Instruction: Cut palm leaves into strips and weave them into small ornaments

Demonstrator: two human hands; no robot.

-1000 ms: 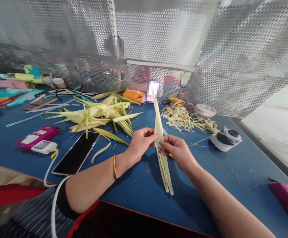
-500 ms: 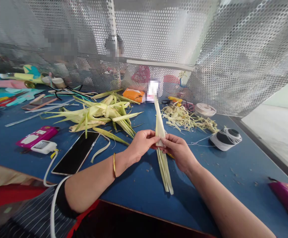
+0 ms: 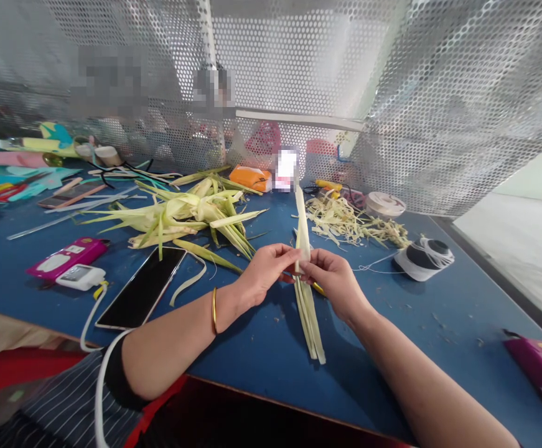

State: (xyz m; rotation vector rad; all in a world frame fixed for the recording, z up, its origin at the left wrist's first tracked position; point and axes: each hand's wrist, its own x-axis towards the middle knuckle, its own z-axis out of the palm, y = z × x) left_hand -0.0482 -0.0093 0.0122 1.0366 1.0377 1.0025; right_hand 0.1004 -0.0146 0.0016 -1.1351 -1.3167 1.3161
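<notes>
Between both hands stands a pale corn husk strip bundle (image 3: pixel 308 323), its long ends hanging toward me and a wider blade rising away. My left hand (image 3: pixel 271 270) pinches it from the left, thumb on top. From the right, my right hand (image 3: pixel 333 280) pinches the same husk, thumb and fingers closed. A yellow-handled tool (image 3: pixel 318 289) lies partly hidden beneath the right hand. Left of the hands spreads a heap of green-white corn husks (image 3: pixel 191 211). To the right sits a spool of white thread (image 3: pixel 424 258), a loose strand running toward my right hand.
Shredded husk scraps (image 3: pixel 345 218) lie beyond my right hand, near a roll of tape (image 3: pixel 385 204). A black-screened phone (image 3: pixel 142 289) and a magenta power strip (image 3: pixel 70 256) with a white cable are at left. An orange packet (image 3: pixel 251 178) rests by the perforated metal screen (image 3: pixel 299 68).
The upper husk blade has turned and looks narrower, its tip leaning slightly right. Both hands keep their pinch in nearly the same place.
</notes>
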